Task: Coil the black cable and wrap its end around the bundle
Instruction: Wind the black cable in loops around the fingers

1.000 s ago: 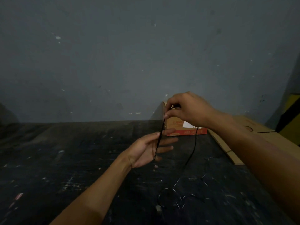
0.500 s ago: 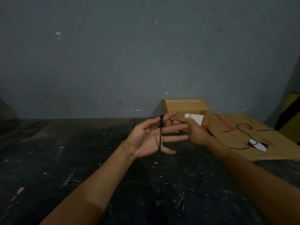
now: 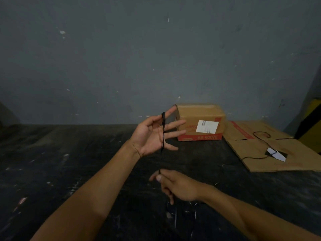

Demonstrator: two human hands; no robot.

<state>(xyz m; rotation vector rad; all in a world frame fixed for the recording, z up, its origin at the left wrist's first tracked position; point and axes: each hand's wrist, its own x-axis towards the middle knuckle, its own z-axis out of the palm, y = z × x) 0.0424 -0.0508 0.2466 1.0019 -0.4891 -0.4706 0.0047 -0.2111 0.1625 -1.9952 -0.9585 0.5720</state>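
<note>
Across the spread left hand (image 3: 152, 134), the black cable (image 3: 163, 131) makes a few turns – its slack pinched below by the right hand (image 3: 175, 186) – so coiling looks early, the end-wrap undone.

Dark floor (image 3: 69, 171): cardboard box (image 3: 199, 117), flattened cardboard (image 3: 260, 160)

From where I watched, both forearms were bare up to the frame's edge, with no sleeve showing on either. The left hand (image 3: 152, 136) and the right hand (image 3: 178, 186) were bare too: I saw no glove, ring, watch or band.
</note>
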